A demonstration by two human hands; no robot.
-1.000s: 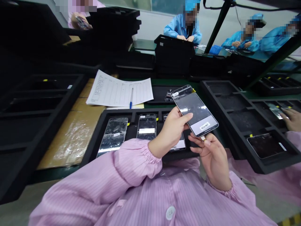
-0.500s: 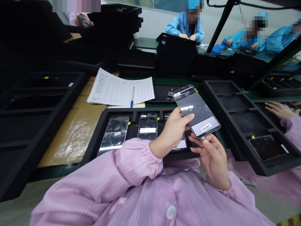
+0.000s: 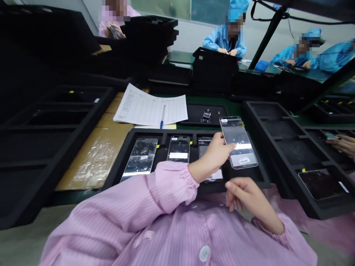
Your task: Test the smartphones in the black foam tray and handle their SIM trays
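Observation:
My left hand [image 3: 219, 151] is closed around the left edge of a smartphone [image 3: 239, 138], thumb over the screen. The phone is tilted, with a barcode sticker low on its lit screen and a yellow tab at its upper right. Below it, apart from the phone, my right hand [image 3: 244, 194] is curled, fingers bent inward; whatever it holds is hidden. Under my left arm lies a black foam tray [image 3: 163, 136] with a phone [image 3: 141, 157] at left, a second phone [image 3: 179, 146] in the middle and a third phone [image 3: 204, 143], partly covered by my left hand.
Behind the tray lie a printed sheet [image 3: 151, 107], a blue pen [image 3: 162, 120] and a small black tray [image 3: 191, 116]. Foam trays flank me at left [image 3: 108, 99] and right [image 3: 288, 147]. A co-worker's hand [image 3: 345, 144] is at far right. Black trays [image 3: 215, 74] are stacked ahead.
My right hand has come away from the phone's bottom edge and dropped lower, its fingers curling. My left hand has moved the phone slightly right and turned it more upright. The view has shifted.

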